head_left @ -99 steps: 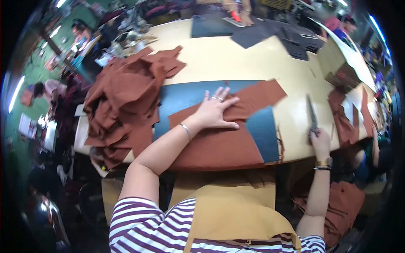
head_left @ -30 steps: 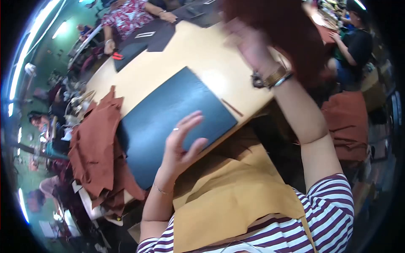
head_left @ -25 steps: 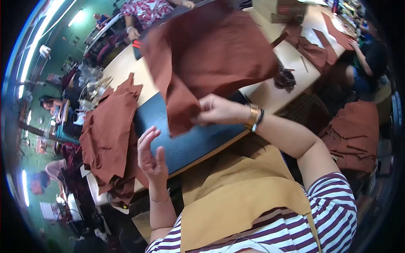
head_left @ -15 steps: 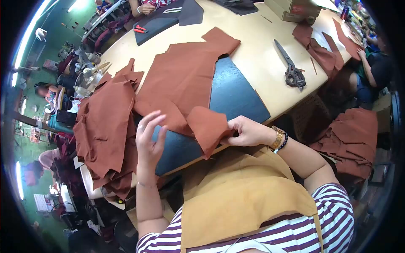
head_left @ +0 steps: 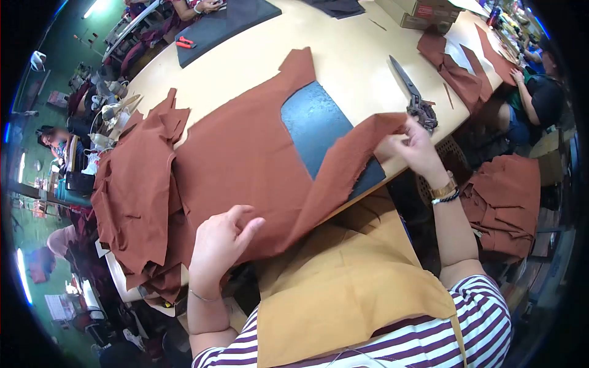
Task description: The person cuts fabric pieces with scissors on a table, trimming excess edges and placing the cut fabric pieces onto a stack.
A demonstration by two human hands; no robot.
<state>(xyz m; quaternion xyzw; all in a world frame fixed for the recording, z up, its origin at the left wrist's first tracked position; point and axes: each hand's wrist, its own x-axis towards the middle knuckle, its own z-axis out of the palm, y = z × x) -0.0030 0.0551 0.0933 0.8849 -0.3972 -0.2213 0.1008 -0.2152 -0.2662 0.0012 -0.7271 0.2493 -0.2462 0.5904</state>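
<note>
A rust-brown fabric panel (head_left: 245, 147) lies across a dark blue board (head_left: 316, 116) at the table's near edge. My right hand (head_left: 422, 153) pinches one end of the panel and holds it out to the right, so a strip folds diagonally over the board. Over the near left part of the cloth is my left hand (head_left: 221, 242), thumb and fingers apart, holding nothing; whether it touches the cloth is unclear. Large black-handled scissors (head_left: 412, 89) lie just beyond my right hand.
A heap of brown fabric pieces (head_left: 135, 190) sits at the left, another stack (head_left: 506, 196) at the lower right. Red-handled snips (head_left: 185, 42) rest on a dark board at the back. A cardboard box (head_left: 423, 13) stands far right. Co-workers sit around the table (head_left: 350, 58).
My right hand has swung right and away from me, drawing the fabric end out toward the scissors. The panel now spreads nearer me, and my left hand has come lower, over the cloth.
</note>
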